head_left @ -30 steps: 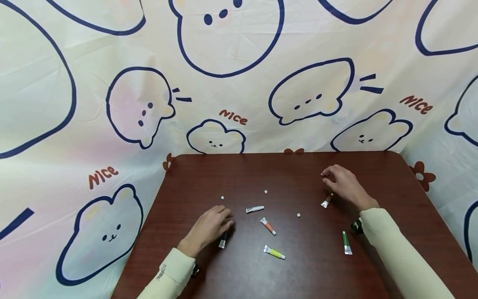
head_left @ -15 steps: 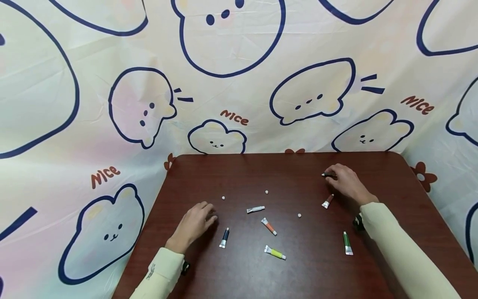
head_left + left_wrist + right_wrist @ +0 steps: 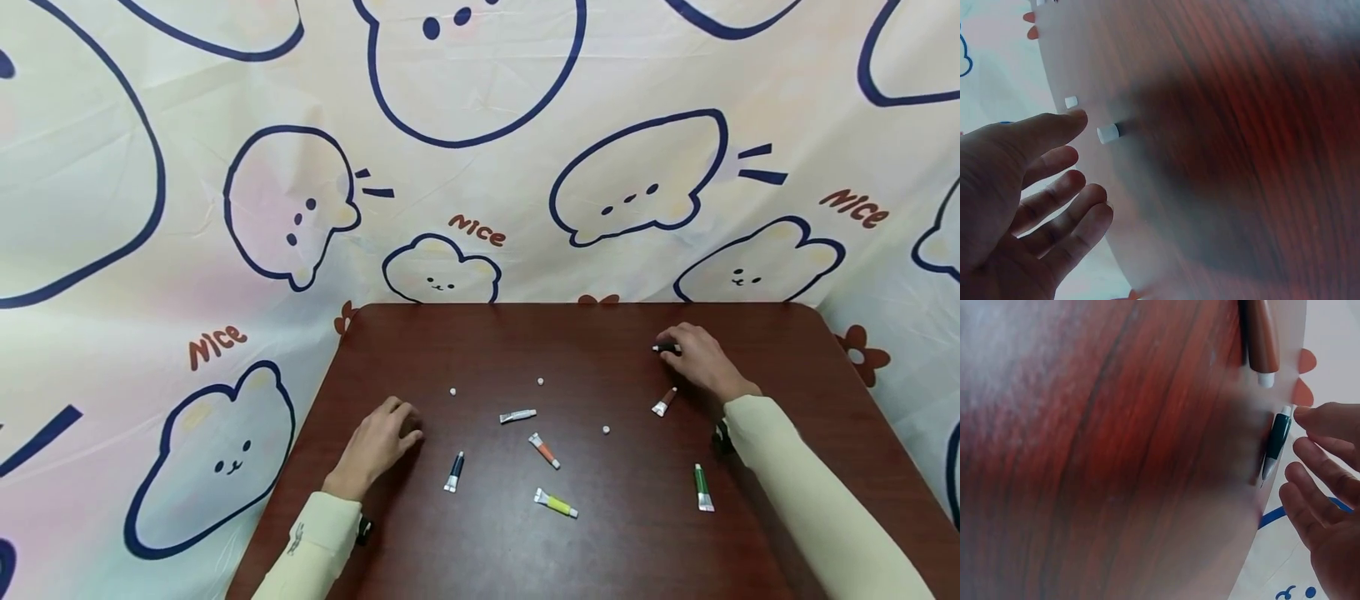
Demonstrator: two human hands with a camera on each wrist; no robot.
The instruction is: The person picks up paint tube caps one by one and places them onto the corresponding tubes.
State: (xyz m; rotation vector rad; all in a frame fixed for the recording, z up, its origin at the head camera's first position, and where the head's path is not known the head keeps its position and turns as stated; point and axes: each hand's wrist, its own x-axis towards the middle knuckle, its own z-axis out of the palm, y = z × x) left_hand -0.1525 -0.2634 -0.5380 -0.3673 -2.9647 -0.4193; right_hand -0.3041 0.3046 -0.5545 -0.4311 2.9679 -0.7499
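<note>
My left hand (image 3: 377, 442) hovers over the left side of the table with its fingers loosely bent and nothing in them. To its right lies a dark blue paint tube (image 3: 454, 472). A small white cap (image 3: 1108, 133) sits just past its thumb in the left wrist view. At the back right, my right hand (image 3: 697, 354) has relaxed, spread fingers beside a dark green paint tube (image 3: 1279, 434). That tube lies on the table, its white-capped end close to my thumb tip. Nearer to me is a brown paint tube (image 3: 664, 402).
On the brown table (image 3: 480, 550), a silver-white tube (image 3: 517, 417), an orange tube (image 3: 545, 451) and a yellow-green tube (image 3: 557, 503) lie mid-table. A green tube (image 3: 702, 487) is at right. More small white caps (image 3: 606, 430) are scattered around. A patterned curtain (image 3: 525, 183) hangs behind.
My left hand has moved left off the dark blue tube, which now shows whole. By my right hand, the dark green tube, earlier mostly hidden by the fingers, has come into sight.
</note>
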